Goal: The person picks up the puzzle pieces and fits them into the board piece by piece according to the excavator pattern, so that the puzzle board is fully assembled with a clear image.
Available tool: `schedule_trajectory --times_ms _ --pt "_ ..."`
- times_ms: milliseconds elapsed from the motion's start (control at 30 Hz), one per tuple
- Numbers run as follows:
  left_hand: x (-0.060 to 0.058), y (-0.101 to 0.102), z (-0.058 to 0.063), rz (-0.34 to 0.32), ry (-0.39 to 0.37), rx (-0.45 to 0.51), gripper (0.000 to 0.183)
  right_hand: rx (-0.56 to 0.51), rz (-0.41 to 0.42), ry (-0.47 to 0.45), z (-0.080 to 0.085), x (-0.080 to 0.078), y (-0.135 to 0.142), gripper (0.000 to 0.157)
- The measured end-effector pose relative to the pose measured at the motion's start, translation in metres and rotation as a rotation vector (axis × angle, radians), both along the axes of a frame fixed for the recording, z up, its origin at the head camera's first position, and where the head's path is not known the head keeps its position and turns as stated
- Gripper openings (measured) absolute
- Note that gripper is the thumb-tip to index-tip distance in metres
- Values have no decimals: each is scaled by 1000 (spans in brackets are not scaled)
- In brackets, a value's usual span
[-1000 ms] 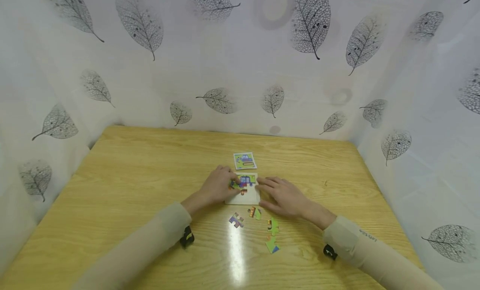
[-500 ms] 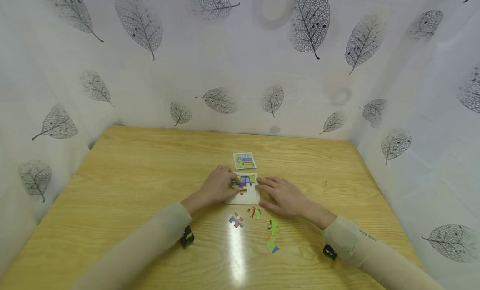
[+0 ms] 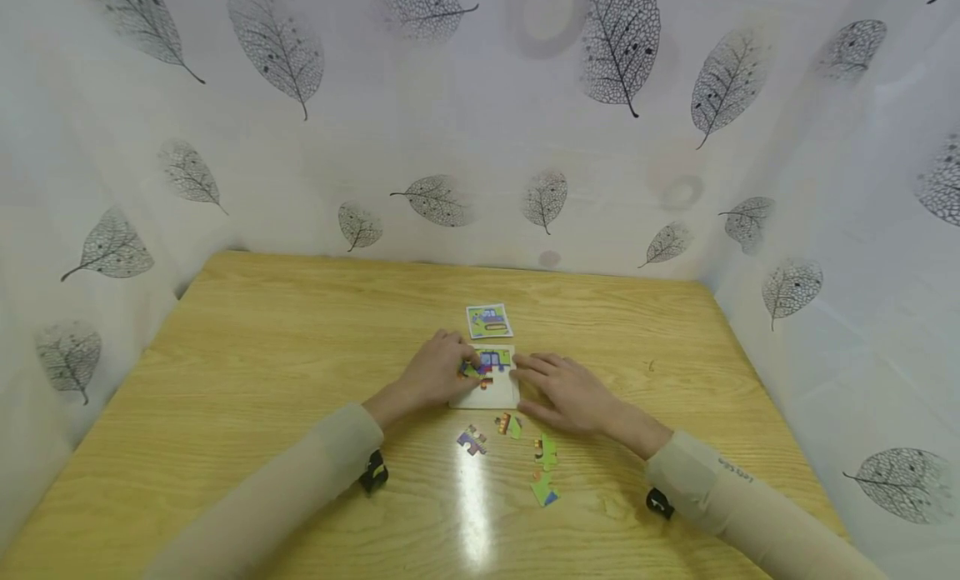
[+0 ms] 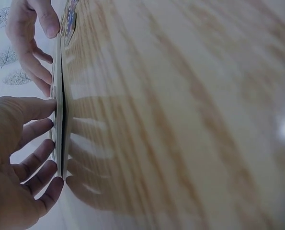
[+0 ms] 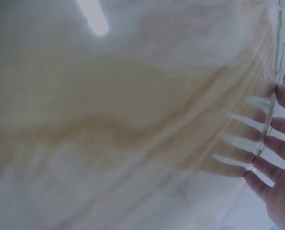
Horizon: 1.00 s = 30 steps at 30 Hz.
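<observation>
A white puzzle tray [image 3: 501, 397] lies mid-table in the head view, with joined jigsaw pieces [image 3: 491, 361] covering its upper part. They show a blue vehicle cab on green. My left hand [image 3: 433, 370] reaches over the tray's left side, its thumb and index finger on the pieces there and partly hiding them. In the left wrist view, the fingertips [image 4: 47, 167] sit along the tray's edge. On the opposite side, my right hand [image 3: 572, 392] rests with spread, fairly straight fingers at the right edge. The right wrist view shows those fingertips [image 5: 259, 160] along the edge too.
Loose jigsaw pieces lie in front of the tray: a purple one [image 3: 472, 440], an orange and green one [image 3: 514, 428], and two green ones [image 3: 547, 453] nearer the right arm. Behind the tray is a small picture card [image 3: 489, 322] of a vehicle. A leaf-print curtain [image 3: 480, 130] surrounds the table.
</observation>
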State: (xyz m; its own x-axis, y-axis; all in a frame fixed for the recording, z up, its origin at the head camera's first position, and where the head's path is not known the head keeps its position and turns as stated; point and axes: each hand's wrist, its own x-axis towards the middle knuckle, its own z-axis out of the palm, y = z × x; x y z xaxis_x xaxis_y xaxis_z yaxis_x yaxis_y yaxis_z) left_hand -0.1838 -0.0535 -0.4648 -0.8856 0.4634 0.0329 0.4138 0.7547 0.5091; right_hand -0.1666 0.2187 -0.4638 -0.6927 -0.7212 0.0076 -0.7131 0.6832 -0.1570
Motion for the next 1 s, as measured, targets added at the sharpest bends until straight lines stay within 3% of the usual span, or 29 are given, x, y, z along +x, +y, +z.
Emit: schedule_trajectory --times_ms 600,833,1000 --pt "4 0 4 -15 4 4 23 20 0 19 -2 -1 1 57" --pt "12 -1 10 -62 18 28 21 29 -3 12 -2 -1 1 57" --pt "25 -5 15 -90 12 44 20 23 2 13 -3 -2 1 57"
